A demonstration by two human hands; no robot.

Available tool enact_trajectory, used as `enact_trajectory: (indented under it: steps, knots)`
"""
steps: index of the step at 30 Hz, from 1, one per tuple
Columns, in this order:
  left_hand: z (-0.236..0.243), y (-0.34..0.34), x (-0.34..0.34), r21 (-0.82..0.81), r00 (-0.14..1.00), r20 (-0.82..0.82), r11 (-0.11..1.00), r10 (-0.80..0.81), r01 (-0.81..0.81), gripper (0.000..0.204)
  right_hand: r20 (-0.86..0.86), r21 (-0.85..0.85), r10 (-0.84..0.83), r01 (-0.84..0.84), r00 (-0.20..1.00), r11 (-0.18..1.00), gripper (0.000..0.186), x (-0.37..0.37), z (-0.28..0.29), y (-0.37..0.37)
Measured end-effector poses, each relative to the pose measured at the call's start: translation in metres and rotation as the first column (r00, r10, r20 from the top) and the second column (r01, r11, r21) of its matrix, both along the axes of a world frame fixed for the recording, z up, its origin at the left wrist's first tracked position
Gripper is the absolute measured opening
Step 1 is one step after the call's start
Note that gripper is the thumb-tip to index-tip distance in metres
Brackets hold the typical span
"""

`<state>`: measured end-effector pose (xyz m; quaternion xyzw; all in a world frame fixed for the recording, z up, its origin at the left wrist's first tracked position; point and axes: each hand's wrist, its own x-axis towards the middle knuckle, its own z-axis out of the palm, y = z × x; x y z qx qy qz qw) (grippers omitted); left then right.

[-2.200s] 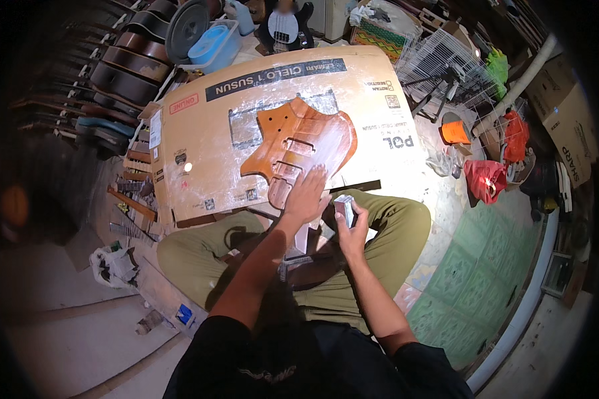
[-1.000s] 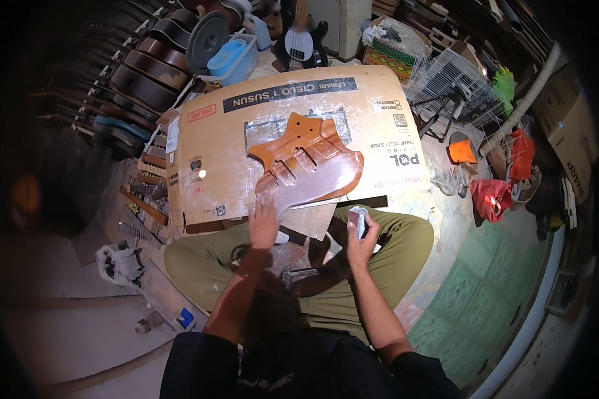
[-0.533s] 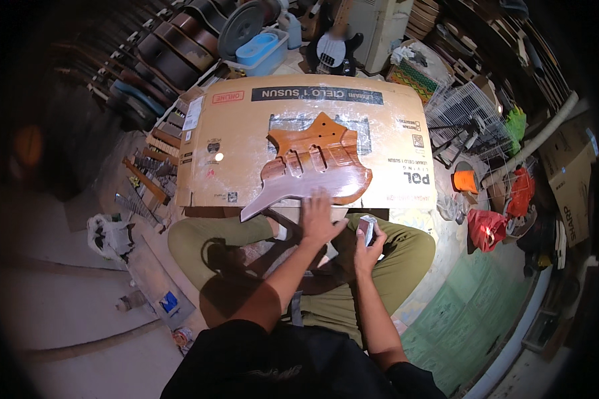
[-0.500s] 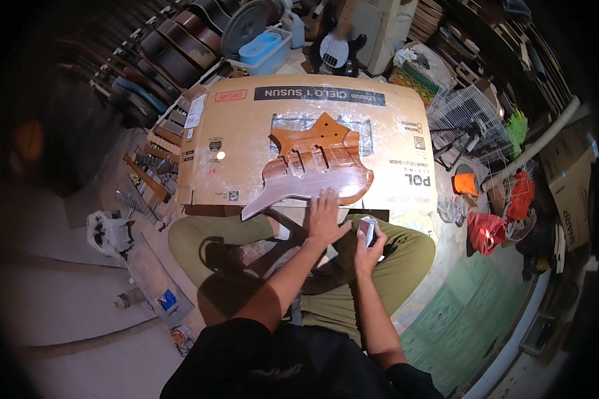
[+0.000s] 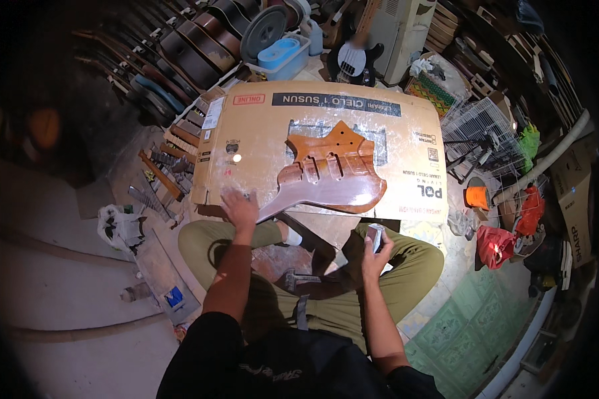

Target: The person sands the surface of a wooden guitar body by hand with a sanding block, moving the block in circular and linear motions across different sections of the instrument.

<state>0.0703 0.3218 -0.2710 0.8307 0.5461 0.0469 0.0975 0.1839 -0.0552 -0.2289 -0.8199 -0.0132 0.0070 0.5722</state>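
An unfinished electric guitar body [image 5: 343, 186] lies on a flat cardboard box [image 5: 259, 133]. Its far part is glossy orange-brown, while the near part looks dull and greyish. Cut-out pickup slots and a few small holes show in it. My left hand [image 5: 241, 207] is open, fingers spread, over the cardboard's near edge beside the tip of the body's long horn; whether it touches the horn I cannot tell. In my right hand [image 5: 377, 256], above my right knee, is a small sanding block [image 5: 374, 237], brown on one face and pale on another, apart from the guitar body.
Several guitars [image 5: 193, 50] stand in a row at the far left, near a blue tub [image 5: 279, 53]. A black guitar [image 5: 353, 63] leans at the back. Wood pieces [image 5: 160, 176] lie left of the cardboard; a wire rack [image 5: 479, 126] and a red bag [image 5: 496, 246] are right.
My left hand has left the guitar body's near edge and moved left to the horn's tip. My right hand still holds the sanding block. The whole view has shifted slightly.
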Motion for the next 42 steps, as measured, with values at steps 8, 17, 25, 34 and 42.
enact_trajectory:
  steps: [8, 17, 25, 34, 42]
  knots:
    - [0.028, -0.175, 0.107, -0.049, 0.622, 0.264, 0.634, -0.737, 0.772, 0.095, -0.001, 0.116, 0.036, -0.035, 0.999, 0.993, 0.048, -0.006, -0.006, 0.002]
    - [-0.007, -0.065, 0.051, -0.006, 0.818, 0.167, 0.829, -0.550, 0.559, 0.074, -0.019, 0.097, -0.009, 0.011, 1.000, 0.995, 0.046, -0.001, -0.011, -0.004]
    - [-0.007, -0.005, 0.011, -0.029, 0.993, -0.037, 0.994, -0.111, 0.110, 0.082, -0.050, 0.118, 0.004, 0.002, 0.999, 0.993, 0.050, -0.001, -0.007, 0.007]
    - [0.027, -0.179, 0.113, 0.197, 0.471, 0.219, 0.512, -0.854, 0.836, 0.088, -0.007, 0.104, 0.037, -0.036, 0.999, 0.994, 0.048, -0.010, -0.006, 0.010]
    - [0.001, -0.012, 0.029, -0.166, 0.979, 0.021, 0.965, -0.204, 0.205, 0.072, -0.006, 0.077, -0.011, 0.011, 1.000, 0.997, 0.047, -0.003, -0.019, 0.004]
